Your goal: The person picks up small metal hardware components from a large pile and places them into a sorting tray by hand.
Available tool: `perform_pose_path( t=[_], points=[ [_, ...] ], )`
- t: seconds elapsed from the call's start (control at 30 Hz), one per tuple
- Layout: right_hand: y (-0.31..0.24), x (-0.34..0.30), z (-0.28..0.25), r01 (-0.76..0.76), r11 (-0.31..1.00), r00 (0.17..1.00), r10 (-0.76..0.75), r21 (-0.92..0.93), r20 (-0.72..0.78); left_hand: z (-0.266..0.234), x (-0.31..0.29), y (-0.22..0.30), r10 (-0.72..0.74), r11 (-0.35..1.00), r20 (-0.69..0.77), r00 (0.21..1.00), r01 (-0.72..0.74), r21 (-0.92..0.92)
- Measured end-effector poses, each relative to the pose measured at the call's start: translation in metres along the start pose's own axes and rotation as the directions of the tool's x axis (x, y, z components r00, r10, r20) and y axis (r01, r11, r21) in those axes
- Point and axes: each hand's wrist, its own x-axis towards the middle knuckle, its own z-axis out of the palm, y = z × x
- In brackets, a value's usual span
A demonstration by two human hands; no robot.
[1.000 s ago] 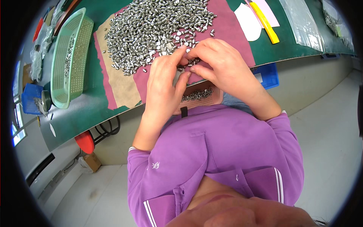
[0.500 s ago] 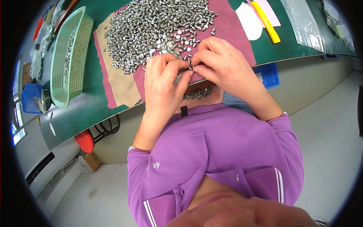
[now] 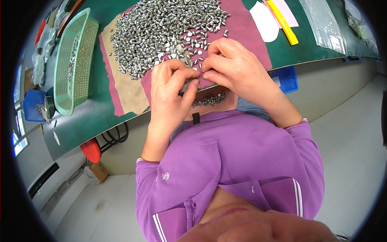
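**Many small metal pieces (image 3: 165,32) lie heaped on a maroon cloth (image 3: 259,53)**

At far left, a green basket (image 3: 82,89) stands on the table with more metal bits inside. Next comes a tan sheet (image 3: 130,94), partly under the heap's left side. The heap spreads beyond the fingertips, up and leftward, so the left hand (image 3: 168,86) is nearer its bulk. That hand's thumb and forefinger are bent toward each other with a slight gap; whether they grip anything, I cannot tell. A looser scatter lies just past both sets of fingertips, its axes pointing every way. The pieces look short, stubby and shiny silver; several show pale, flat, round faces. Below, a pink basket (image 3: 217,108) with dark and silvery bits sits by the table's edge. The right hand (image 3: 238,66) faces the left, fingertips close but apart, thumb near forefinger; its hold, too, is unclear. Farther right lies a yellow tool (image 3: 284,24).
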Motion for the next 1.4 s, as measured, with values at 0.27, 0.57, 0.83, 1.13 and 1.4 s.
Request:
perform_pose_path(
  t=[0.27, 0.57, 0.83, 1.13, 1.4],
  points=[
    [-0.001, -0.004, -0.010, -0.065, 0.997, 0.998, 0.065, -0.028, -0.015, -0.010, -0.008, -0.003, -0.075, 0.993, -0.016, 0.997, 0.076, 0.087],
    [-0.001, -0.004, -0.006, -0.076, 0.995, 0.996, 0.072, -0.070, -0.049, -0.002, -0.005, 0.000, -0.088, 0.996, 0.001, 0.996, 0.088, 0.036],
    [0.000, -0.006, -0.005, -0.096, 0.993, 0.995, 0.094, -0.074, -0.031, 0.002, -0.004, 0.004, -0.101, 0.995, -0.005, 0.995, 0.101, 0.020],
    [0.002, -0.005, 0.003, -0.097, 0.995, 0.993, 0.094, -0.039, -0.068, 0.006, -0.002, 0.005, -0.133, 0.991, -0.040, 0.990, 0.134, 0.006],
    [0.003, -0.005, 0.003, -0.059, 0.998, 0.998, 0.059, 0.010, -0.005, 0.010, -0.003, 0.004, -0.128, 0.992, -0.023, 0.991, 0.128, -0.021]
  ],
)
